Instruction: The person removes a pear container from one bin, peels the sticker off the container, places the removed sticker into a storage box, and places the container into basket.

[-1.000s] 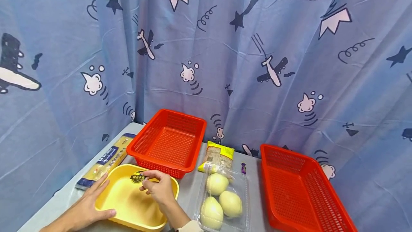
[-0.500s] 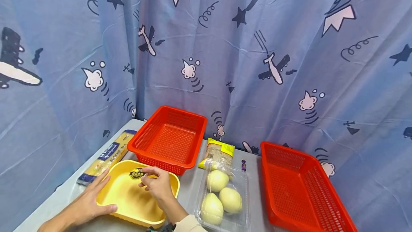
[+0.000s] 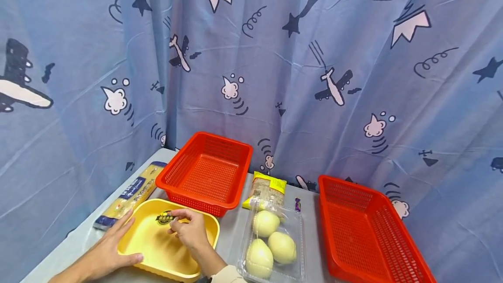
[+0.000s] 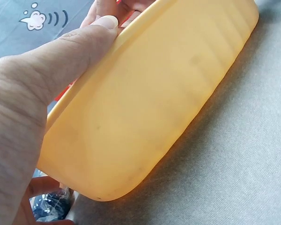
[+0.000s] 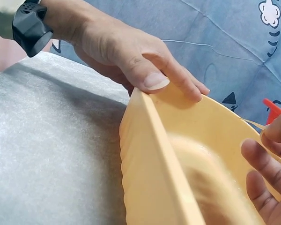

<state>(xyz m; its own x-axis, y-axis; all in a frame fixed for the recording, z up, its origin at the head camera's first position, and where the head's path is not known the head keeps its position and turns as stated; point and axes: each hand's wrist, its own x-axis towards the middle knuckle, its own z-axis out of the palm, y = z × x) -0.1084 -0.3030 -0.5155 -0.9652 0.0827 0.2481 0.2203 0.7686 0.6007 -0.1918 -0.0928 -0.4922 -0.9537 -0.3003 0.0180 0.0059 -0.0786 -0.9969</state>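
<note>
A shallow yellow tray (image 3: 157, 248) lies on the grey table at the near left, with a black round sticker (image 3: 165, 218) on its inner far wall. My left hand (image 3: 106, 252) holds the tray's left near corner. In the left wrist view the thumb (image 4: 61, 61) lies over the rim of the tray (image 4: 145, 108), and fingers show beneath it. My right hand (image 3: 190, 230) is inside the tray, its curled fingertips pinching at the sticker's edge. The right wrist view shows the tray (image 5: 150, 159), the left hand (image 5: 126, 51) on its rim and the right hand's fingers (image 5: 267, 164).
A red mesh basket (image 3: 206, 171) stands just behind the tray, and a second one (image 3: 369, 230) sits at the right. Between them lie a clear box of three pale fruits (image 3: 271, 239), a yellow-topped packet (image 3: 267, 189) and a purple sweet (image 3: 297, 205). A spaghetti packet (image 3: 129, 193) lies far left.
Both hands stay on the tray. The right fingertips shift slightly at the sticker, and the view wobbles a little.
</note>
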